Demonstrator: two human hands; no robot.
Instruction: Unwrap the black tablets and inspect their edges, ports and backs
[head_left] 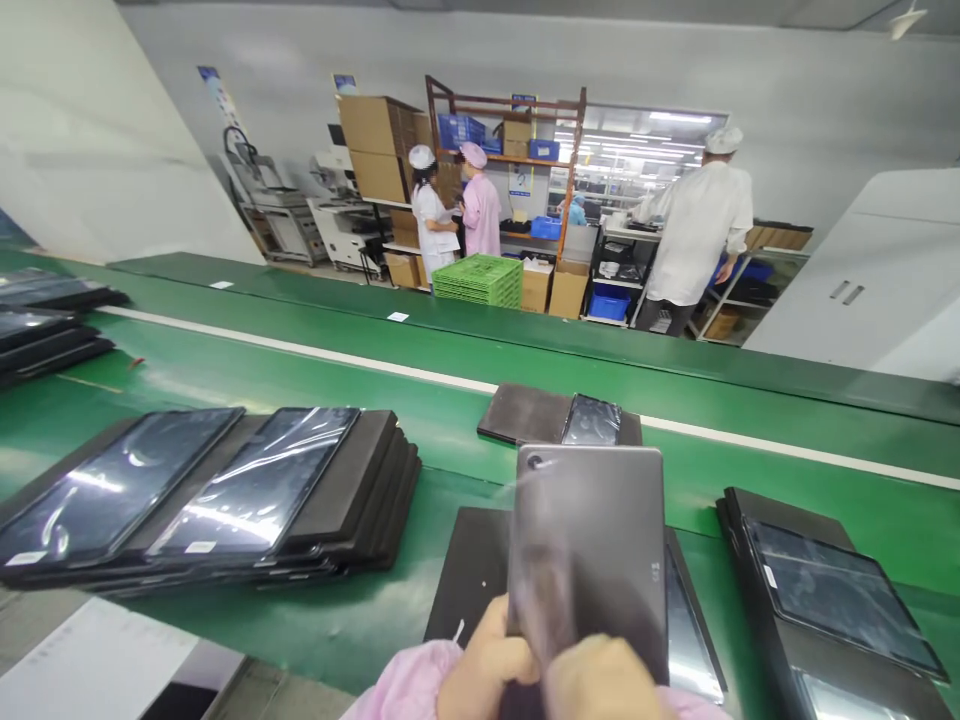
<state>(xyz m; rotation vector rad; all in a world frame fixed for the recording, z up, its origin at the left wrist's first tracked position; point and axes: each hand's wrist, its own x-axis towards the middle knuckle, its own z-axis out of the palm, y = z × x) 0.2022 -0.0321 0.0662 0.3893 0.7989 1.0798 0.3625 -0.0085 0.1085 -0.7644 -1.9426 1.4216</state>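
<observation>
A grey tablet point(615, 560) stands tilted up before me, its back with a camera lens towards me. My left hand point(487, 665) is closed on its lower left edge, thumb along the side. My right hand point(604, 680), smeared by motion, is closed in front of the lower part of the back. From it rises a blurred, brownish, long shape point(551, 590) across the tablet's back; its kind cannot be made out. Behind the tablet lie a black foam tray point(469, 560) and another tablet point(690, 620), screen up, partly hidden.
Foam trays with tablets stand stacked at left point(360, 490) and right point(814, 630). A smaller tray point(525, 412) with a device lies farther back on the green bench point(337, 620). Across the bench are green crates point(480, 280), a shelf rack point(574, 180) and several people.
</observation>
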